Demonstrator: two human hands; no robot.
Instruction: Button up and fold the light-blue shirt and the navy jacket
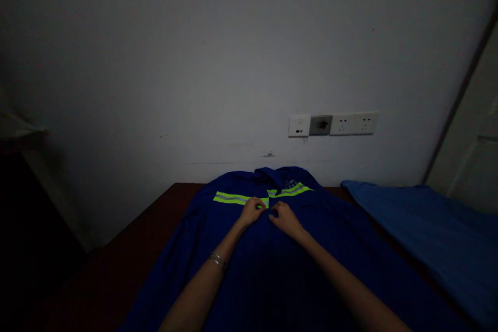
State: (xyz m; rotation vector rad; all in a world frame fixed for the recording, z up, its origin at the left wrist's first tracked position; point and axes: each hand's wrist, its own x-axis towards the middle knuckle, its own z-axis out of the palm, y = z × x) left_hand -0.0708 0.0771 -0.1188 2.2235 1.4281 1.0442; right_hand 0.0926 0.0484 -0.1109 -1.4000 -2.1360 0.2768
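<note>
A dark blue work jacket (241, 238) lies spread front side up, its collar toward the wall. Yellow-green reflective strips (229, 198) with a grey middle band cross its chest on both sides of the front opening. My left hand (252, 210) pinches the jacket's front edge just at the end of the left strip, thumb and fingers together. Close beside it, my right hand (285, 218) has its fingers curled in on the other side of the opening, gripping the cloth there. Whatever small part lies between the fingertips is too dark to make out.
The jacket rests on a dark red tabletop (155, 228) against a pale wall (225, 62). A lighter blue cloth (420, 223) lies at the right. Sockets (352, 123) are set in the wall. A dark piece of furniture (35, 228) stands at the left.
</note>
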